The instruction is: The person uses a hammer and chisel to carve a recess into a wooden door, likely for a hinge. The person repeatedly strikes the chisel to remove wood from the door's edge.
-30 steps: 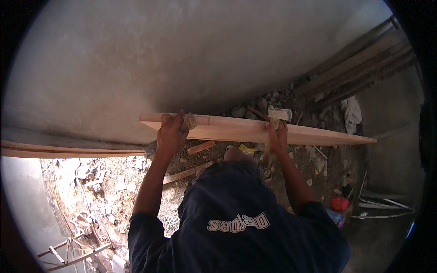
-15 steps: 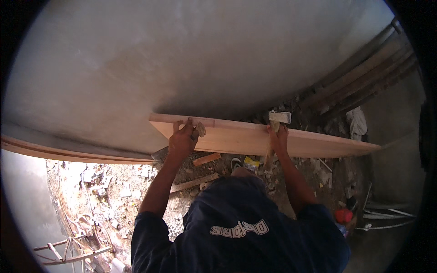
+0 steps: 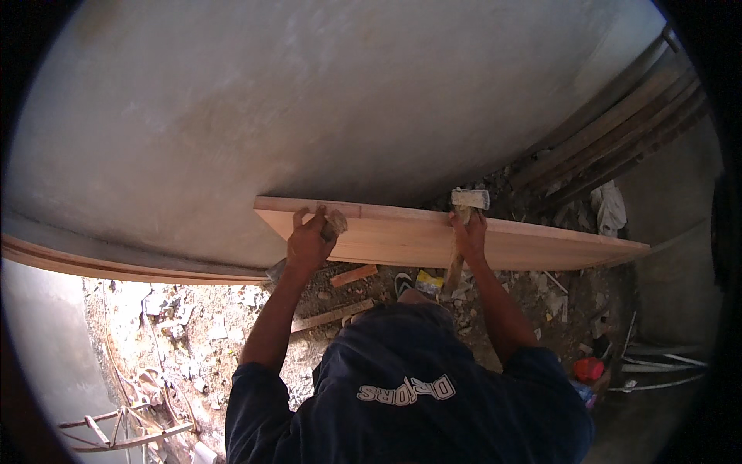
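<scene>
A pale wooden panel (image 3: pixel 394 232) stands on its long edge before me, its top edge running left to right close to the grey wall. My left hand (image 3: pixel 309 241) is closed at the top edge near its left end, gripping a rough brown block (image 3: pixel 335 224), which may be wood or stone. Farther right, my right hand (image 3: pixel 470 234) is wrapped round the upper handle of a hammer (image 3: pixel 470 199). The whitish, blocky head sits just above the panel's edge, while the wooden handle hangs down on my side of the panel.
Rubble covers the ground, with a reddish wood offcut (image 3: pixel 354 275) and a narrow board (image 3: pixel 331 316) near my feet. Long timbers (image 3: pixel 618 124) lean at the far right. A white cloth (image 3: pixel 609 209), a red object (image 3: pixel 589 369) and a wooden frame (image 3: pixel 124 433) lie around.
The brown block has turned slightly in my left hand. My right hand and the hammer have shifted slightly left. The panel appears almost unchanged, and the whole view has moved a little.
</scene>
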`<state>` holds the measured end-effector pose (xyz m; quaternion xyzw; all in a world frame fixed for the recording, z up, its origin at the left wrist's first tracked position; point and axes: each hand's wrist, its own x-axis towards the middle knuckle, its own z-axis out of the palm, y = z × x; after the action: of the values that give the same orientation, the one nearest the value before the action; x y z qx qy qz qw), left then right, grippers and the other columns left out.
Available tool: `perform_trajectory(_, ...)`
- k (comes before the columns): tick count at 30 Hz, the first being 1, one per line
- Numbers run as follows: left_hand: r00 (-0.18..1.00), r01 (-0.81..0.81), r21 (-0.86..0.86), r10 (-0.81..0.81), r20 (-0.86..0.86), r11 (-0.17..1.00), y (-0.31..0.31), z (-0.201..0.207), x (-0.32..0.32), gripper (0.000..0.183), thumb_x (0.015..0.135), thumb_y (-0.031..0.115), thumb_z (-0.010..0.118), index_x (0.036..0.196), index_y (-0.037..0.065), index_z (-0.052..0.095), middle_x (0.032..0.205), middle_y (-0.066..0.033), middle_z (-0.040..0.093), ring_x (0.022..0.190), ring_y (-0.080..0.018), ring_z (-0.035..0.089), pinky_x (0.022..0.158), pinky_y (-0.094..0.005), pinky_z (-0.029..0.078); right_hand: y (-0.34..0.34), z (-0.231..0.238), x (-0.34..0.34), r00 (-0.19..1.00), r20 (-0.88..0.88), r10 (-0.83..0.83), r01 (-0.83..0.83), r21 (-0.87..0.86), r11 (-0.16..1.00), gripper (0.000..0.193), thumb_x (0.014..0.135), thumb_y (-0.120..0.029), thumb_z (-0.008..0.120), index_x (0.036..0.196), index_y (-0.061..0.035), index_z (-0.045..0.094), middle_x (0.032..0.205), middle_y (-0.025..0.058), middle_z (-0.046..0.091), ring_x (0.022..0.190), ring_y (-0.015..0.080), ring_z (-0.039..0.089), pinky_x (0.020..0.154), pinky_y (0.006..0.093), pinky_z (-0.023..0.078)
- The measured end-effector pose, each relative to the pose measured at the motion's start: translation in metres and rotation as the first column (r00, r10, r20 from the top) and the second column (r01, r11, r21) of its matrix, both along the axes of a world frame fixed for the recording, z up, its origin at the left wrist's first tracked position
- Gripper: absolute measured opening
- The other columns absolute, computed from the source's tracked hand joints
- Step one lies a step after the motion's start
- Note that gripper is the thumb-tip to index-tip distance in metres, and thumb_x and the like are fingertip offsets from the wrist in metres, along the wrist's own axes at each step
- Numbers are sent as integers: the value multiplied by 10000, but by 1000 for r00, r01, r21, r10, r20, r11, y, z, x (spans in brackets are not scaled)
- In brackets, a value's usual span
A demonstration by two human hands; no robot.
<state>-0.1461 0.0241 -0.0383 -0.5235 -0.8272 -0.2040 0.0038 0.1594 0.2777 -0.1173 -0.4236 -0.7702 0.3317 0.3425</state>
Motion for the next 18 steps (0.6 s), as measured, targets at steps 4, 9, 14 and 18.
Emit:
perform_trajectory(4,972,-99,31,91,216,995,4,16,-5,516,840,265,814,1252,-6,660,1025,-185,737,1040,-318,687,865,-420,590,7,-6,1,998,-13,59,-59,-32,998,479,981,-487,621,1122,-34,688,1085,148,689,1142,360,564,1132,521,267)
perform_trajectory(9,546,-404,292,-27,837,867,33,88,-12,324,921,286,760,1074,11,684,727,-82,689,678,-235,693,652,-371,561,3,4,4,999,23,24,-22,-57,998,492,980,-488,634,1142,-27,688,1066,158,686,1108,344,591,1096,507,328)
perform_trajectory(14,354,-580,597,-489,798,554,78,114,-14,264,973,264,659,1081,25,628,721,-51,599,652,-157,587,610,-332,497,3,4,4,995,-92,-37,15,-221,975,480,980,-464,661,1158,-20,688,1006,117,682,991,264,638,906,423,483)
perform_trajectory(18,368,-625,601,-491,790,498,103,117,-7,257,991,230,597,1127,12,598,763,-49,580,687,-150,564,639,-331,488,-7,24,1,985,-124,-119,87,-237,968,436,994,-416,664,1119,1,651,925,87,675,858,217,654,785,385,515)
